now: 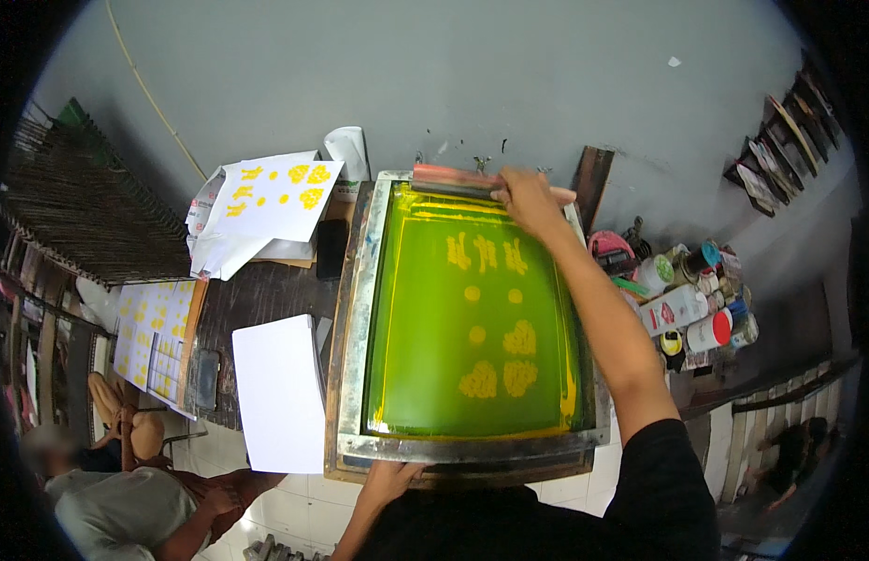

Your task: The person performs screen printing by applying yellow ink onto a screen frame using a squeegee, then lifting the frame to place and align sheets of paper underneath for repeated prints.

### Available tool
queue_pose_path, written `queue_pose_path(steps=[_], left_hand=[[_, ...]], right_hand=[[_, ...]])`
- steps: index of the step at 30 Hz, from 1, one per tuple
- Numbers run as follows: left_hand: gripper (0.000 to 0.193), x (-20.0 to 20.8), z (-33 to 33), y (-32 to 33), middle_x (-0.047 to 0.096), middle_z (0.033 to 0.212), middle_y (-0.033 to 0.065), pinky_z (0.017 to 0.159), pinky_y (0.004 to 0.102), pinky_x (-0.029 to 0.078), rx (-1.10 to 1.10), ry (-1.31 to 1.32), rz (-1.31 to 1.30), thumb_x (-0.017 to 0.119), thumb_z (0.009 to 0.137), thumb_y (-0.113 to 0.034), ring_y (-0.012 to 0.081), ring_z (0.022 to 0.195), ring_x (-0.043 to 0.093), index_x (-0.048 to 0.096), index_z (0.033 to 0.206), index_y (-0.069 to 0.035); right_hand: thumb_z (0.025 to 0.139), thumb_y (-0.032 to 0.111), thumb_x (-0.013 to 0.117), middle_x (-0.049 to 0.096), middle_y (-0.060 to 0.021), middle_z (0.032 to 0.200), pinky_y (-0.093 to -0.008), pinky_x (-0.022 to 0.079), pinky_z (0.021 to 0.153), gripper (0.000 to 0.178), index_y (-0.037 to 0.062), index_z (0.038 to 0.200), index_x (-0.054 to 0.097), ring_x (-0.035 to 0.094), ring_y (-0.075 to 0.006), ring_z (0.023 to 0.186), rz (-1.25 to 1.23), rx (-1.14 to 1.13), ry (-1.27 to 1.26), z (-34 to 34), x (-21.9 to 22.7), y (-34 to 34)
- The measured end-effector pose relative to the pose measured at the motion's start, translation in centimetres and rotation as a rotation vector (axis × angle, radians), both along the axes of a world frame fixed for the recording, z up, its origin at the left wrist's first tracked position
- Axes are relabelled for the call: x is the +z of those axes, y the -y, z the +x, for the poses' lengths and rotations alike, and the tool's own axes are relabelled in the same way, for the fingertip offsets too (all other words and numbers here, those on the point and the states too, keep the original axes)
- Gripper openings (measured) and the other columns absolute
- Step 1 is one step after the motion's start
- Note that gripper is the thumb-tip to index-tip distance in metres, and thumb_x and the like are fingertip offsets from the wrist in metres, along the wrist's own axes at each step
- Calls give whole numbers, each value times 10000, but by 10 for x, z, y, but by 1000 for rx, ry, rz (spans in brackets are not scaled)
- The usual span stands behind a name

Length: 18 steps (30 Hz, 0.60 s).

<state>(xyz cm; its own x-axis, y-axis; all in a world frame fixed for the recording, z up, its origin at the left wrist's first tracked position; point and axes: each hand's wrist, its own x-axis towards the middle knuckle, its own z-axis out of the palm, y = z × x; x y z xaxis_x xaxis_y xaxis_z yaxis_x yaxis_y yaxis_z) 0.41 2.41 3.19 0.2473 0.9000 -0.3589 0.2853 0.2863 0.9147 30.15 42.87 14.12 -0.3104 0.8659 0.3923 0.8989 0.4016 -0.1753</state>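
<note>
Squeegee [453,179] at far end of green screen [425,323]; right hand [528,198] has fingers wrapped round it. Left hand [392,479] at the near edge, fingers partly hidden, grip unclear. White paper [277,397] beside screen, left; bottles [675,310] right.

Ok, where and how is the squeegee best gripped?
Probably by the pinkish handle, from above on the near side: the squeegee is a long bar across the far end of the screen frame, handle running along it. The right hand grips it right of middle.
</note>
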Motion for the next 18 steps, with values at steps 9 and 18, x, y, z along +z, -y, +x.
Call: queue_pose_path(steps=[9,18], left_hand=[[309,16,10,1,627,621,27,523,235,437,54,267,-87,649,1021,-259,67,544,535,746,994,33],[534,7,41,17,537,554,43,446,257,362,314,487,-63,644,995,-491,117,452,478,664,805,8]], right_hand=[[849,122,734,686,-127,977,-471,450,892,248,75,1089,695,621,-348,1016,95,104,-150,3,52,221],[830,78,714,671,-76,1181,-479,410,960,383,91,1211,682,590,-294,1117,89,-49,-164,-54,-37,400]])
